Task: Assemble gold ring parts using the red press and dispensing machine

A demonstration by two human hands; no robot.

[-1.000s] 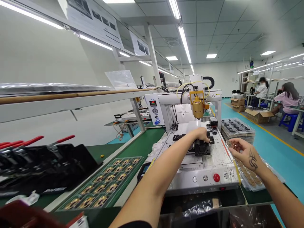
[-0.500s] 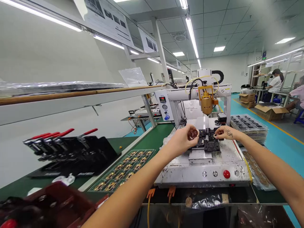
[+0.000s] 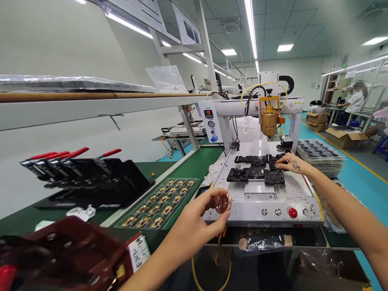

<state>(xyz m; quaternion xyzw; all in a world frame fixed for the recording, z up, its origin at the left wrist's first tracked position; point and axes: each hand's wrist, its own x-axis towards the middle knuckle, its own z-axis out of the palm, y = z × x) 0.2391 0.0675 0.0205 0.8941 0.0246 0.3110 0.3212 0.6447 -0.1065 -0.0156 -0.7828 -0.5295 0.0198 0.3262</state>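
Observation:
Between the thumb and fingers of my left hand [image 3: 201, 220] is a round copper-coloured ring [image 3: 223, 203], held in front of the machine's near edge. My right hand [image 3: 289, 163] reaches over the machine bed, its fingertips pinched at the right part of the black fixture [image 3: 257, 173]; whatever is between them is too small to make out. The fixture's dark blocks lie on the white machine bed [image 3: 233, 198]. Above and behind them hangs a gold dispensing head [image 3: 269, 121].
Left of the machine lies a clear tray [image 3: 157, 202] of gold round parts. Black jigs with red-handled clamps [image 3: 100, 178] stand farther left, behind a dark red fixture [image 3: 75, 250]. Stacked trays [image 3: 321, 155] are at right. Two people sit in the right background.
My left hand has moved away from the fixture, toward me and to the left, with the copper ring in it. My right hand stays at the fixture. The view has tilted down slightly.

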